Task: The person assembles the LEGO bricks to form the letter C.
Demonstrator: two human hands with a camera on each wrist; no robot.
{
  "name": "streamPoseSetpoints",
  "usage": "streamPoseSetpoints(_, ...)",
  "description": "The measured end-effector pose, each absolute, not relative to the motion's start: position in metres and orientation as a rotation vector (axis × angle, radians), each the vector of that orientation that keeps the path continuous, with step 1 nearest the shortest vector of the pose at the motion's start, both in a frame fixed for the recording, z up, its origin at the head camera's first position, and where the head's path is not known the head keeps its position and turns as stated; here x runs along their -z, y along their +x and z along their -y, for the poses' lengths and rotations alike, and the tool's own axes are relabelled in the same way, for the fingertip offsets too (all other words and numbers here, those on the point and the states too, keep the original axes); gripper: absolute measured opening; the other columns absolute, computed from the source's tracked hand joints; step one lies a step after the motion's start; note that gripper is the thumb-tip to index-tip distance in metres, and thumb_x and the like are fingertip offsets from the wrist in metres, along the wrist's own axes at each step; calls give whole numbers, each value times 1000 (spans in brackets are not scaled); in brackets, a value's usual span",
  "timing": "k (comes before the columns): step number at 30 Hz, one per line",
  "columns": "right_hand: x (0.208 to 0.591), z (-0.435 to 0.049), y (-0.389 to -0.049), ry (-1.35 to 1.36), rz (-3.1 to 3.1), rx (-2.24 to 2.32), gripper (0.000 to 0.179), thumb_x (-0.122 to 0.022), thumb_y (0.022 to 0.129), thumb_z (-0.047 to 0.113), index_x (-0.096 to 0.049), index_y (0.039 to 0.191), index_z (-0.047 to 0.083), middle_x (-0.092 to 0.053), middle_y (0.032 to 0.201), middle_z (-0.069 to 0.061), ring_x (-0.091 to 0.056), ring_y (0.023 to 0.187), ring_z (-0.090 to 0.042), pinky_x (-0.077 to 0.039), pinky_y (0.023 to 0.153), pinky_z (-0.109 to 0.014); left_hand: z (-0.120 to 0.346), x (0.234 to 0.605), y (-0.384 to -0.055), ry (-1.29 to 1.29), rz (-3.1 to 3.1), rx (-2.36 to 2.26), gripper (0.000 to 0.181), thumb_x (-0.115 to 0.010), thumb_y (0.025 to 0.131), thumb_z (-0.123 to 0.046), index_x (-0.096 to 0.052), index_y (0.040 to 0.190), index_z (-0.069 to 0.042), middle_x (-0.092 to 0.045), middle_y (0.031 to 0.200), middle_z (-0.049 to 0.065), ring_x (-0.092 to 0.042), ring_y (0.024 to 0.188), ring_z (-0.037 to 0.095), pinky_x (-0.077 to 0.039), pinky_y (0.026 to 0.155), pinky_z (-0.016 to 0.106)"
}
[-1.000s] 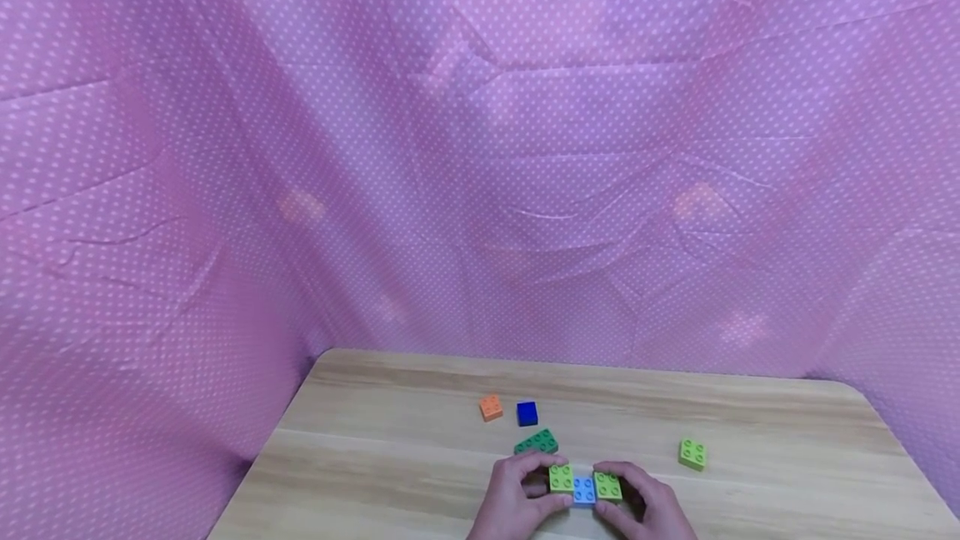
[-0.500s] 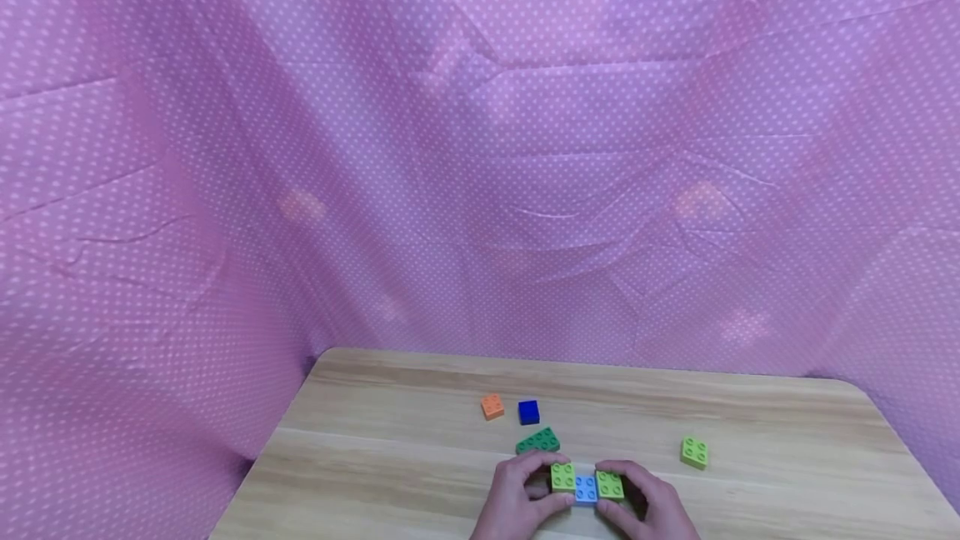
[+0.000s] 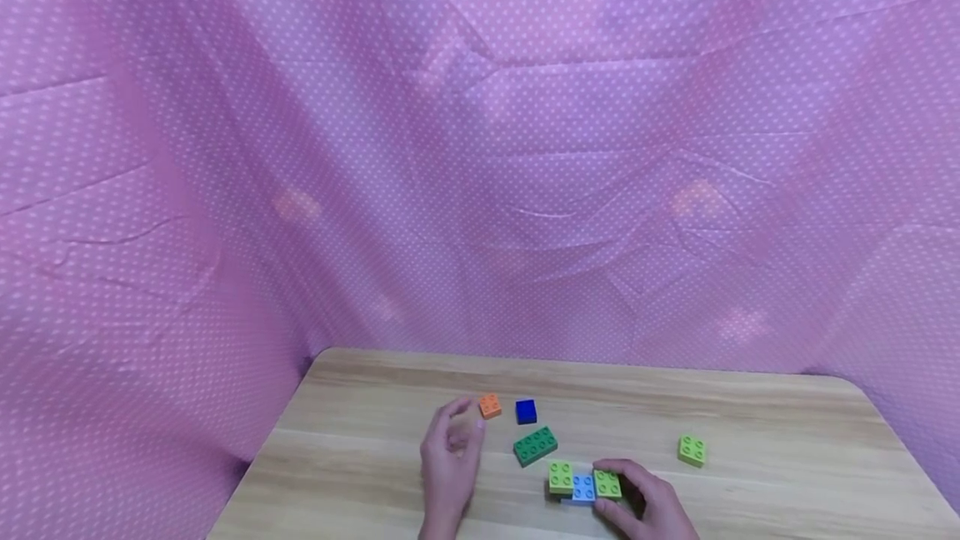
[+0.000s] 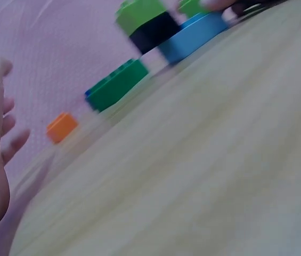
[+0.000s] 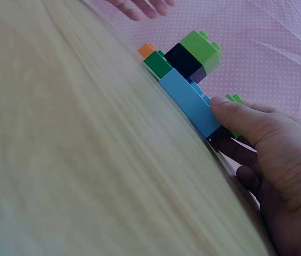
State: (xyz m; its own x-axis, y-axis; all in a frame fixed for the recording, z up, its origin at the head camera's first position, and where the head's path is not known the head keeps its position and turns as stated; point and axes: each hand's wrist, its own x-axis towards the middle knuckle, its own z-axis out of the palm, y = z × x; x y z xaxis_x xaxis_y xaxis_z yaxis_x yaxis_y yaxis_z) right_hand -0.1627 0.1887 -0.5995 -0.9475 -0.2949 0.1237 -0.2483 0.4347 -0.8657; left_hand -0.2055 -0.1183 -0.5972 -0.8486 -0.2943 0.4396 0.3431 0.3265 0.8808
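Observation:
A built piece of toy building bricks stands on the table. It has a light blue brick at its base, a black brick on one end, and a lime green brick on top of that. At its other end sits another lime green brick, which my right hand grips between thumb and fingers. My left hand is off the built piece, fingers parted and holding nothing. It hovers just left of an orange brick, apart from it.
Behind the built piece lies a long green brick, with a dark blue brick beyond it. A separate lime green brick lies to the right. Pink dotted cloth surrounds the wooden table.
My left hand has let go of the left lime green brick and moved left and away, to beside the orange brick. The right hand keeps its grip in the same place.

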Motion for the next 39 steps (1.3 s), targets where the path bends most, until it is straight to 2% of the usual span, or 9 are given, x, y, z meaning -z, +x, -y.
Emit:
streamPoseSetpoints(4,599,-188,-162,-466,-2630,1563,44,-84,91,36,-70,131,22,-72,128,4,-62,108,-1,-52,93,-20,130,601,-220,-5,2142,1412,54,-85,90,-12,-65,140,-15,-62,143,6,-68,117,35,-60,96,43)
streamPoseSetpoints(8,599,-187,-160,-442,-2628,1563,44,-85,90,34,-70,130,23,-72,129,5,-62,111,-1,-51,95,-20,136,606,-232,-94,2267,1325,59,-78,98,-20,-55,152,-10,-50,157,18,-53,139,38,-48,113,52)
streamPoseSetpoints(13,602,-186,-159,-474,-2600,1578,44,-83,92,34,-70,131,19,-71,130,1,-63,112,-2,-52,95,-20,139,613,-242,-114,2448,1137,55,-65,106,-26,-50,157,-12,-43,164,18,-37,151,41,-30,118,71)
streamPoseSetpoints(16,603,-186,-160,-452,-2601,1580,44,-84,91,32,-70,131,20,-71,130,2,-63,111,-2,-52,95,-20,138,615,-244,-153,2523,1032,49,-65,105,-23,-57,152,-12,-51,157,17,-40,149,43,-29,115,74)
streamPoseSetpoints(22,600,-188,-160,-418,-2585,1564,44,-84,91,33,-70,131,21,-70,130,3,-63,109,-2,-52,93,-20,135,613,-244,-190,2530,993,33,-73,99,-18,-74,131,-11,-68,136,13,-55,134,40,-32,114,69)
streamPoseSetpoints(25,598,-188,-160,-405,-2555,1563,45,-84,92,34,-69,132,20,-70,130,2,-63,108,-3,-52,92,-20,134,612,-244,-155,2557,1015,36,-78,96,-21,-72,131,-15,-69,135,7,-56,134,35,-31,117,65)
streamPoseSetpoints(29,596,-188,-160,-389,-2552,1552,46,-84,92,35,-69,132,20,-70,129,2,-62,106,-3,-52,92,-20,135,611,-244,-160,2600,1047,47,-80,94,-24,-67,139,-18,-69,137,2,-56,136,31,-30,120,63)
streamPoseSetpoints(34,596,-188,-160,-387,-2563,1550,46,-84,91,35,-69,132,20,-70,130,3,-62,107,-3,-52,93,-19,135,609,-243,-226,2604,1041,48,-82,93,-21,-70,138,-18,-71,135,4,-59,131,32,-33,116,65)
streamPoseSetpoints(39,597,-188,-160,-387,-2572,1549,45,-84,91,34,-70,132,20,-70,130,3,-62,108,-2,-51,94,-19,135,609,-244,-208,2635,1050,51,-86,89,-27,-71,136,-17,-70,128,3,-59,126,30,-33,116,64)
